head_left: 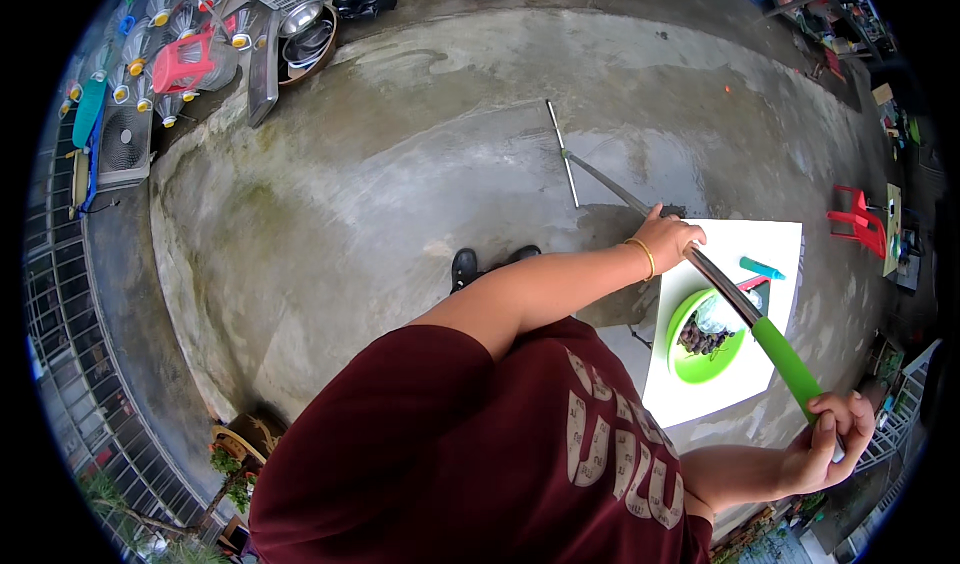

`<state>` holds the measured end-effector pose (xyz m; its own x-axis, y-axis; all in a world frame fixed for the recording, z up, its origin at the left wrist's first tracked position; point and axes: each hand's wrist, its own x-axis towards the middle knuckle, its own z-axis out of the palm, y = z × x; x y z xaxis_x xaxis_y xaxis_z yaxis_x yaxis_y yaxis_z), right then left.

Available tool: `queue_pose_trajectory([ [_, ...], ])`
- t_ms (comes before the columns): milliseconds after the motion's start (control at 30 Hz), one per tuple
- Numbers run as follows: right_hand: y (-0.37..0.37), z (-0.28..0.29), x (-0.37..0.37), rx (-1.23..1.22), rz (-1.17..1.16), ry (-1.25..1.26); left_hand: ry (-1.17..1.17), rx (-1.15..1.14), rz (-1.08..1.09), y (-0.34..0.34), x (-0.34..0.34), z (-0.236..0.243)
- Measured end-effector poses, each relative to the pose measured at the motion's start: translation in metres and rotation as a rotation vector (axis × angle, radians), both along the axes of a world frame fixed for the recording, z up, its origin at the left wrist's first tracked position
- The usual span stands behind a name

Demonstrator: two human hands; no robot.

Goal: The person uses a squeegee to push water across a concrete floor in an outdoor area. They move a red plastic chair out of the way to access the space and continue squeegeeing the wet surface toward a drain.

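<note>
Long-handled floor squeegee [725,286], one, held aslant from the near right toward the far middle of the scene.

Head: thin straight bar [562,154], part dark and part silvery, set crosswise at the far end of the pole, down at the wet grey concrete floor [400,214]. Pole: slender, grey toward the head, bright and metallic between the hands. Grip: smooth bright-green sleeve [785,362] over the near end, ending in a pale tip.

Left hand [668,243]: closed around the pole partway along; yellow bangle [648,260] at the wrist. Right hand [832,434]: gripping the near end of the green sleeve between thumb and fingers.

Beneath the pole, on the right: white table [765,239], bearing a round lime-green basin [705,372] with a cluster of small dark round pieces [700,340] and a clear plastic bag [716,314]. Just beyond the basin: teal narrow object [762,268], kind uncertain.

Left of the table: black shoes [463,267] on the concrete.
</note>
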<state>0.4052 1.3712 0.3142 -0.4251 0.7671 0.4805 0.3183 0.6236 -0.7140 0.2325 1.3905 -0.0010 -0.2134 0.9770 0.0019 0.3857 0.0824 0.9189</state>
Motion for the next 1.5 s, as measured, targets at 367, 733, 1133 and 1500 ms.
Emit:
queue_pose_trajectory([
  [367,0.006,-0.04,-0.03,0.014,0.247,0.223,0.2,-0.033,0.116,-0.048,-0.092,0.014],
  [733,-0.036,-0.175,-0.259,-1.298,0.868,-0.075,0.355,-0.633,0.655,-0.296,-0.287,-0.108],
  [1133,0.051,-0.111,-0.222,-0.975,0.331,0.044,0.32,-0.324,0.246,-0.128,-0.266,-0.084],
  [1500,0.035,-0.021,-0.136,-0.352,0.025,-0.13,0.105,-0.035,-0.198,0.083,-0.158,-0.015],
])
